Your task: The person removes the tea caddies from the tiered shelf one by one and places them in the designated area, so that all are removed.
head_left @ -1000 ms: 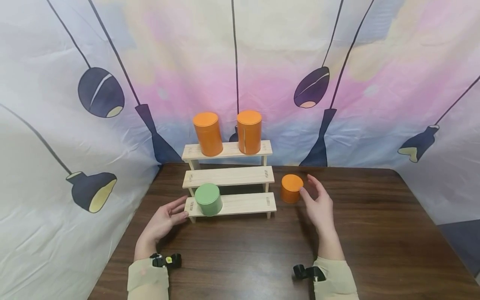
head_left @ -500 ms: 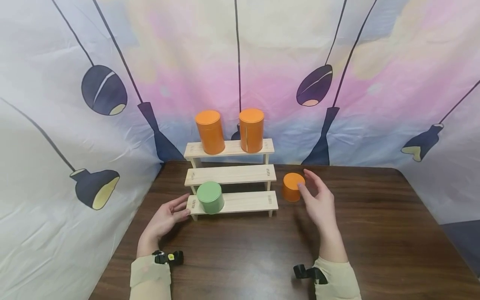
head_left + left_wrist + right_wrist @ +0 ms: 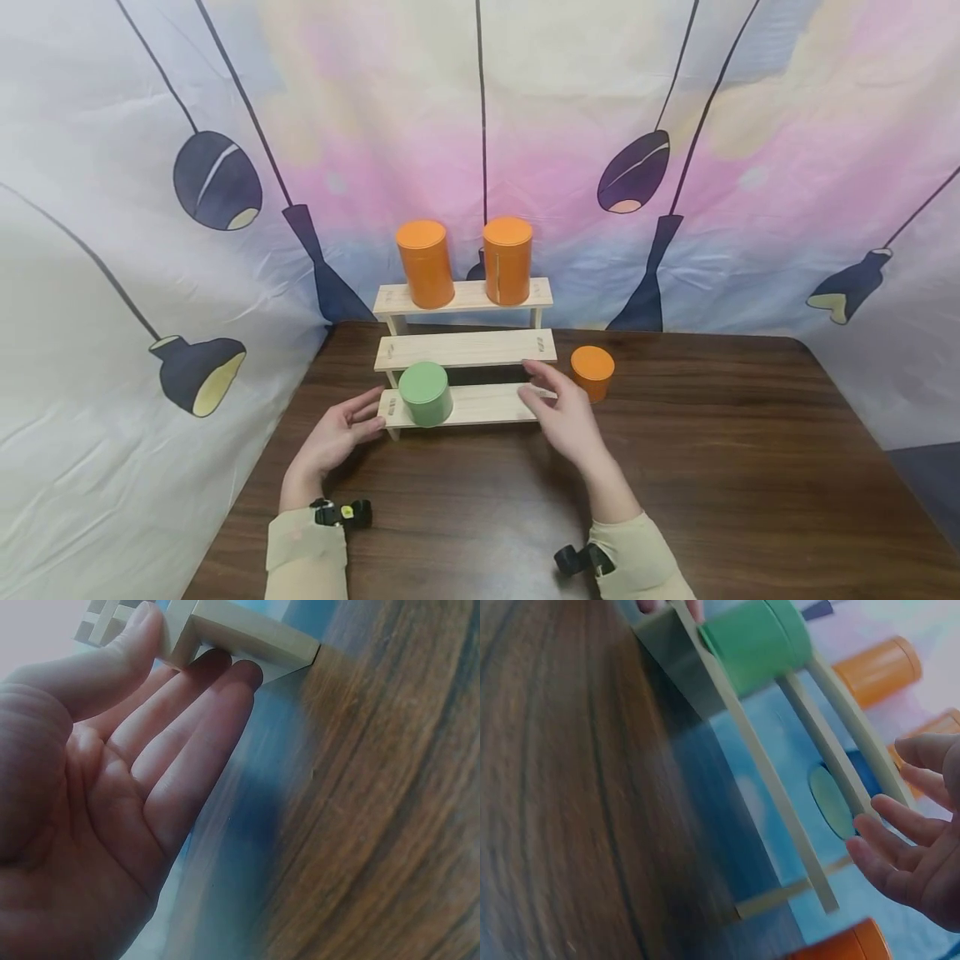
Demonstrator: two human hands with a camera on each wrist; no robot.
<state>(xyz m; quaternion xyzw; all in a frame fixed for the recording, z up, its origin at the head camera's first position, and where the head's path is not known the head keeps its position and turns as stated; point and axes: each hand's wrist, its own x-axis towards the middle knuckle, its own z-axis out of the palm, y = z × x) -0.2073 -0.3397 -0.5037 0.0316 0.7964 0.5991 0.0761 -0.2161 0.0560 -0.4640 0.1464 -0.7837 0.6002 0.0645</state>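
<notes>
A three-step wooden shelf stand (image 3: 465,350) stands on the table. On its lowest step, toward the left, sits a short green canister (image 3: 425,396). My left hand (image 3: 333,442) touches the left end of that step with nearly straight fingers; its palm holds nothing in the left wrist view. My right hand (image 3: 566,417) is over the right end of the lowest step, fingers apart and slightly bent, holding nothing. Just beyond it a short orange canister (image 3: 592,371) stands on the table, right of the stand. The right wrist view shows the green canister (image 3: 757,645) upright against the step.
Two tall orange canisters, the left one (image 3: 425,267) and the right one (image 3: 507,262), stand on the top step. A fabric backdrop (image 3: 562,108) with printed lamps hangs behind and beside the dark wooden table (image 3: 750,450).
My right hand has moved left from the short orange canister to the right end of the lowest step. The canister stays on the table. My left hand remains at the stand's left end.
</notes>
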